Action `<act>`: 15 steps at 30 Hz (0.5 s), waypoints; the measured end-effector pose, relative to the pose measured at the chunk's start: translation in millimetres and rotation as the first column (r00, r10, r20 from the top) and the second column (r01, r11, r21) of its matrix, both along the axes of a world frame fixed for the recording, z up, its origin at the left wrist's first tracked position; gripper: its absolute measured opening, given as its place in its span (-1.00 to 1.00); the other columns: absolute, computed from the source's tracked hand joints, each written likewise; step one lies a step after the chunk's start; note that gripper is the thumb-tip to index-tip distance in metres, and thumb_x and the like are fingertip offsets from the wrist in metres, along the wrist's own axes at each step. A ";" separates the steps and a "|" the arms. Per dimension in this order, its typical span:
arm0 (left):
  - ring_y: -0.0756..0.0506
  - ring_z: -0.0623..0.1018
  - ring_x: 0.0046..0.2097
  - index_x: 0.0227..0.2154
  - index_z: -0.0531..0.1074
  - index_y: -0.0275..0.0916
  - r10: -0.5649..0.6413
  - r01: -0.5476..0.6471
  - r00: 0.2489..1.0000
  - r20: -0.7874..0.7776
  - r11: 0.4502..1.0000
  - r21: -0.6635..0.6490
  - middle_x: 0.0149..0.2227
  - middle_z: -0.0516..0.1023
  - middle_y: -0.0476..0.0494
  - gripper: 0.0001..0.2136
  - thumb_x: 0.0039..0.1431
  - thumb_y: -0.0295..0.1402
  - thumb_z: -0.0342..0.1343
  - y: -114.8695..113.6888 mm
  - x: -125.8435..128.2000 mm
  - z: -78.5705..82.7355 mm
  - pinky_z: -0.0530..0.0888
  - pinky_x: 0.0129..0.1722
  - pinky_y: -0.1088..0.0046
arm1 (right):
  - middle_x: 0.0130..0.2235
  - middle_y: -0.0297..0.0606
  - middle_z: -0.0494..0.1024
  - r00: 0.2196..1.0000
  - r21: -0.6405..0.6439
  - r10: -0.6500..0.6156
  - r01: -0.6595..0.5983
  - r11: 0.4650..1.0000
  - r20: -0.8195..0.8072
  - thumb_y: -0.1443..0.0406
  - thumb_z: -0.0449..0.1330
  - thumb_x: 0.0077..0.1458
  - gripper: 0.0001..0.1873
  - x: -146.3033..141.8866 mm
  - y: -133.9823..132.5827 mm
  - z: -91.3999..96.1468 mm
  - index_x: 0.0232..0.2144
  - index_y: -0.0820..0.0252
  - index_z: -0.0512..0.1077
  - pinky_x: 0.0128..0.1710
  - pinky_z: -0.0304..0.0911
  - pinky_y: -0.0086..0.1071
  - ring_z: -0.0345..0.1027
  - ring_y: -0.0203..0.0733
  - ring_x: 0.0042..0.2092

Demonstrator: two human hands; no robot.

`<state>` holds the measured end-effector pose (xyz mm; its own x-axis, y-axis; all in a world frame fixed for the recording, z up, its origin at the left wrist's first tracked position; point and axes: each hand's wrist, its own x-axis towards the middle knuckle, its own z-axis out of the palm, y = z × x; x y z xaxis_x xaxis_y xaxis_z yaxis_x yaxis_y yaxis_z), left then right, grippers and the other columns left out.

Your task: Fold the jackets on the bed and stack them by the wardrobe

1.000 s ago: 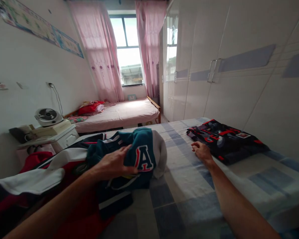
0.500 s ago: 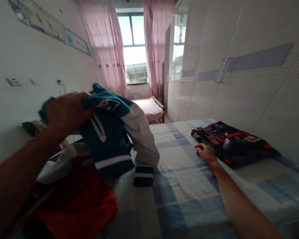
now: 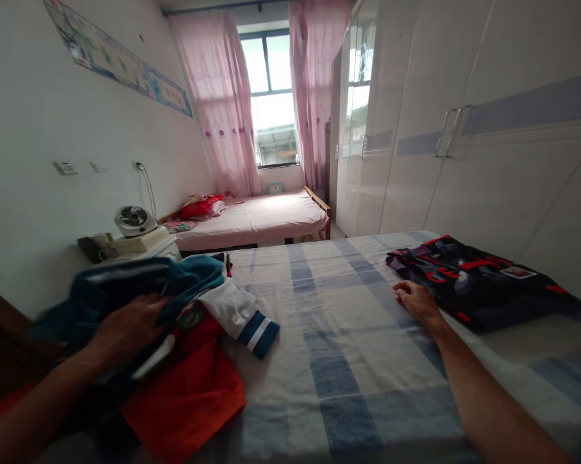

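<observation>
My left hand (image 3: 130, 325) is closed on a teal jacket (image 3: 193, 274) with white sleeves, low over the left side of the bed; motion blurs it a little. One white sleeve (image 3: 232, 306) with a blue-and-white striped cuff lies out across the sheet. Under the jacket spreads a red-orange garment (image 3: 193, 393) with a round green badge. My right hand (image 3: 416, 301) rests on the sheet with its fingers curled in and nothing visible in them. Beside it lies a folded black garment (image 3: 478, 277) with red lettering and grey patches.
A blue-and-white checked sheet (image 3: 295, 386) covers the bed. Past its far edge stands a second bed (image 3: 265, 216) with a pink sheet. A small fan (image 3: 135, 219) sits on a cabinet at the left wall. White wardrobe doors (image 3: 416, 187) line the right side.
My left hand has brought the teal jacket down from the air onto the pile at left. My right hand stays by the black garment. The view has shifted slightly left.
</observation>
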<state>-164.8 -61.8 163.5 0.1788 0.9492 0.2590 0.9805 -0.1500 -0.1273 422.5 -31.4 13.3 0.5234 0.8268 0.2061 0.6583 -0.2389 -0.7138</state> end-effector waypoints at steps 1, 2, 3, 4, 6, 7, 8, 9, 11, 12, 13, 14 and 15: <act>-0.18 0.50 -0.11 -0.13 0.46 -0.08 0.010 -0.011 0.999 -0.052 1.000 -0.016 -0.18 0.53 -0.13 -0.69 0.11 -0.26 -0.09 -1.3 1.4 -10.0 0.40 -0.25 0.39 | -0.62 -0.38 0.50 1.000 -0.002 0.001 -0.001 1.000 0.001 0.36 0.07 -0.14 -0.82 -0.1 -0.1 -0.1 -0.46 0.17 0.47 -0.37 0.22 -0.39 0.46 -0.20 -0.44; -0.18 0.50 -0.12 -0.07 0.44 -0.08 0.012 -0.016 0.995 -0.100 0.999 -0.041 -0.18 0.52 -0.15 -0.65 0.15 -0.24 -0.12 -2.6 1.8 -14.4 0.40 -0.26 0.39 | -0.62 -0.38 0.51 1.000 -0.004 0.002 -0.002 1.000 0.001 0.36 0.07 -0.13 -0.81 -0.2 -0.2 -0.2 -0.45 0.17 0.47 -0.36 0.22 -0.39 0.46 -0.21 -0.44; -0.20 0.50 -0.13 -0.01 0.41 -0.08 0.028 -0.033 0.990 -0.137 0.999 -0.037 -0.17 0.51 -0.18 -0.62 0.17 -0.21 -0.14 -3.8 1.5 -13.8 0.40 -0.27 0.37 | -0.61 -0.38 0.51 1.000 -0.008 0.003 -0.003 1.000 0.001 0.36 0.06 -0.13 -0.81 -0.4 -0.3 -0.3 -0.44 0.17 0.47 -0.36 0.22 -0.40 0.46 -0.21 -0.44; -0.22 0.50 -0.13 0.03 0.38 -0.09 0.051 -0.055 0.984 -0.170 0.998 -0.020 -0.14 0.49 -0.21 -0.59 0.18 -0.16 -0.14 -4.9 1.2 -9.4 0.40 -0.27 0.34 | -0.61 -0.38 0.51 1.000 -0.013 0.004 -0.004 1.000 0.002 0.36 0.06 -0.12 -0.80 -0.6 -0.5 -0.3 -0.43 0.18 0.47 -0.36 0.22 -0.40 0.46 -0.22 -0.44; -0.28 0.49 -0.10 0.05 0.37 -0.19 0.096 -0.085 0.965 -0.244 0.995 0.056 -0.05 0.46 -0.32 -0.54 0.15 -0.11 -0.08 -7.3 3.4 3.5 0.40 -0.24 0.26 | -0.60 -0.37 0.52 1.000 -0.019 0.004 -0.004 1.000 0.005 0.36 0.07 -0.12 -0.80 -1.0 -0.7 0.0 -0.42 0.18 0.47 -0.36 0.22 -0.40 0.46 -0.21 -0.43; -0.33 0.47 -0.06 0.04 0.38 -0.26 0.118 -0.086 0.953 -0.278 0.989 0.124 0.00 0.43 -0.38 -0.53 0.14 -0.12 -0.05 -8.8 7.3 8.7 0.40 -0.20 0.20 | -0.60 -0.37 0.52 1.000 -0.021 0.002 -0.002 1.000 0.007 0.36 0.07 -0.12 -0.80 -1.2 -0.9 0.1 -0.42 0.18 0.47 -0.36 0.22 -0.40 0.46 -0.21 -0.43; -0.37 0.44 -0.01 0.02 0.39 -0.34 0.128 -0.070 0.947 -0.295 0.977 0.199 0.04 0.40 -0.45 -0.53 0.13 -0.14 -0.03 -10.5 13.4 11.3 0.38 -0.14 0.14 | -0.60 -0.36 0.52 1.000 -0.020 0.000 0.000 1.000 0.010 0.36 0.07 -0.12 -0.80 -1.4 -1.0 0.3 -0.42 0.18 0.47 -0.36 0.22 -0.40 0.46 -0.21 -0.43; -0.39 0.40 0.04 0.00 0.40 -0.38 0.107 -0.028 0.948 -0.300 0.966 0.256 0.08 0.37 -0.49 -0.54 0.12 -0.18 -0.01 -12.2 21.6 10.9 0.35 -0.08 0.09 | -0.60 -0.36 0.52 1.000 -0.019 0.002 -0.001 1.000 0.012 0.36 0.07 -0.12 -0.80 -1.5 -1.0 0.4 -0.42 0.18 0.48 -0.36 0.22 -0.40 0.46 -0.21 -0.43; -0.37 0.34 0.12 0.01 0.40 -0.32 -0.060 0.135 0.953 -0.298 0.962 0.238 0.13 0.34 -0.43 -0.58 0.10 -0.26 0.03 -15.7 42.7 0.5 0.27 0.04 0.06 | -0.59 -0.36 0.52 1.000 -0.014 0.007 -0.007 1.000 0.012 0.36 0.06 -0.12 -0.79 -1.4 -1.0 0.2 -0.42 0.18 0.48 -0.36 0.22 -0.40 0.45 -0.21 -0.44; -0.33 0.31 0.16 0.02 0.39 -0.23 -0.183 0.238 0.940 -0.286 0.956 0.169 0.16 0.33 -0.35 -0.60 0.08 -0.31 0.06 -17.0 54.3 -8.6 0.23 0.09 0.07 | -0.59 -0.36 0.52 1.000 -0.012 0.011 -0.011 1.000 0.013 0.35 0.06 -0.12 -0.79 -1.1 -0.9 0.0 -0.41 0.18 0.48 -0.37 0.22 -0.40 0.45 -0.21 -0.45; -0.29 0.29 0.19 0.03 0.39 -0.14 -0.302 0.334 0.915 -0.269 0.939 0.080 0.18 0.32 -0.26 -0.59 0.06 -0.38 0.08 -18.0 66.0 -19.4 0.19 0.14 0.10 | -0.59 -0.36 0.52 1.000 -0.012 0.013 -0.013 1.000 0.012 0.35 0.07 -0.13 -0.78 -0.7 -0.6 -0.4 -0.41 0.18 0.48 -0.37 0.22 -0.40 0.45 -0.21 -0.45; -0.25 0.26 0.22 0.03 0.39 -0.08 -0.397 0.408 0.883 -0.249 0.913 -0.009 0.19 0.31 -0.19 -0.57 0.04 -0.45 0.07 -18.4 77.3 -31.1 0.15 0.17 0.11 | -0.59 -0.36 0.52 1.000 -0.013 0.014 -0.014 1.000 0.013 0.34 0.07 -0.13 -0.78 -0.1 -0.4 -0.9 -0.41 0.18 0.48 -0.37 0.22 -0.40 0.45 -0.20 -0.44; -0.22 0.25 0.23 0.02 0.39 -0.05 -0.462 0.457 0.856 -0.233 0.886 -0.078 0.20 0.31 -0.16 -0.55 0.05 -0.52 0.05 -18.2 88.0 -43.0 0.12 0.20 0.12 | -0.59 -0.35 0.53 1.000 -0.013 0.013 -0.013 1.000 0.015 0.34 0.07 -0.13 -0.79 0.6 0.0 -1.5 -0.42 0.18 0.48 -0.37 0.22 -0.39 0.46 -0.20 -0.44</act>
